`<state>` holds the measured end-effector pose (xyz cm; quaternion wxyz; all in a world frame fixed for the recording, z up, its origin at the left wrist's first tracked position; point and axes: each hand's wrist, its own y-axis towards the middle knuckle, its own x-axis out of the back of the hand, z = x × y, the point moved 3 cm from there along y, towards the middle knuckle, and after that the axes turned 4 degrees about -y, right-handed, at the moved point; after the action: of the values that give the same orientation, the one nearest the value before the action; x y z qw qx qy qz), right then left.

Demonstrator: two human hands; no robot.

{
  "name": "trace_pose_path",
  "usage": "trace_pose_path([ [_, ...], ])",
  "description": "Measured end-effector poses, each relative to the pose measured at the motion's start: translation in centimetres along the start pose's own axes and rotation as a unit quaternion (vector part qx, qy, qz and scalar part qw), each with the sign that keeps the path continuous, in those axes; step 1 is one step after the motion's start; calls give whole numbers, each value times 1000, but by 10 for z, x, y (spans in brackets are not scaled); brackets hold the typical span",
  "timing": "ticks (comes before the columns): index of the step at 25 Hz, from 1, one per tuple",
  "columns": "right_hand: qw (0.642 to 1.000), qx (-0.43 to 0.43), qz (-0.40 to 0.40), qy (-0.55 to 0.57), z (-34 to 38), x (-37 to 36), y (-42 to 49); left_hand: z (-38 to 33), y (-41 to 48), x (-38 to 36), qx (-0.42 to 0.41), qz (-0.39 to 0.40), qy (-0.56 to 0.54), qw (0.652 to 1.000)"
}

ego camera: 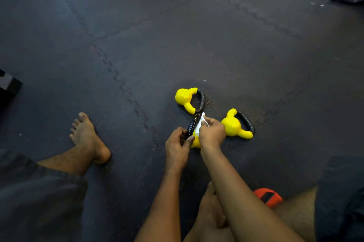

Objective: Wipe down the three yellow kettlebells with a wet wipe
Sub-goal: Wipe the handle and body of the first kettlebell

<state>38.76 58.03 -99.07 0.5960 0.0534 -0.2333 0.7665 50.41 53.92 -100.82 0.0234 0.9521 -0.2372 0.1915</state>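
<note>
left hand (177, 143) curled round the black handle of the held kettlebell (194, 124), low over the floor mat (177, 34); contact with the mat cannot be told. right hand (211, 133) pinches the wet wipe (201, 123) against that handle. far kettlebell (184, 98) and side kettlebell (233, 125) lie tipped just beside. risk: the wet handle slips from the grip and drops towards the tucked foot (208, 204).

Gym: interlocking rubber floor mats (177, 34), kettlebells (185, 98)
</note>
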Motion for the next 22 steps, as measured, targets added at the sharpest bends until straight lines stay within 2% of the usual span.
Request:
trace_pose_path([
  [2, 989, 135, 10, -63, 13, 4, -1, 1, 1, -1, 0, 4, 1, 1000],
  [4, 948, 248, 101, -170, 23, 0, 0, 0, -1, -3, -5, 7, 2, 1000],
  [5, 906, 303, 153, -250, 26, -2, 2, 0, -2, -3, -4, 5, 3, 1000],
  [8, 718, 477, 271, -429, 30, 1, 9, 3, -2, -2, 0, 0, 3, 1000],
  [9, 672, 501, 302, -455, 32, 3, 15, 3, -2, -2, -4, 3, 4, 1000],
  [10, 653, 496, 327, -469, 36, 6, 21, 2, -2, -3, -11, 6, 5, 1000],
  [13, 679, 395, 352, -509, 56, 7, 50, -2, -1, -7, -39, 17, 11, 999],
  [14, 675, 374, 356, -527, 61, 5, 55, -3, 0, -8, -43, 17, 15, 999],
  [17, 623, 400, 376, -557, 63, -7, 38, 3, 3, -4, -38, 12, 10, 999],
  [18, 616, 417, 382, -549, 57, -9, 31, 5, 2, -2, -37, 6, 7, 999],
  [20, 644, 445, 364, -504, 46, -2, 28, 7, 2, 2, -33, -1, 7, 999],
  [21, 675, 449, 342, -475, 41, 5, 32, 7, 2, 2, -29, -2, 7, 1000],
  [22, 722, 437, 315, -433, 35, 13, 38, 6, 2, 2, -26, -1, 6, 1000],
])
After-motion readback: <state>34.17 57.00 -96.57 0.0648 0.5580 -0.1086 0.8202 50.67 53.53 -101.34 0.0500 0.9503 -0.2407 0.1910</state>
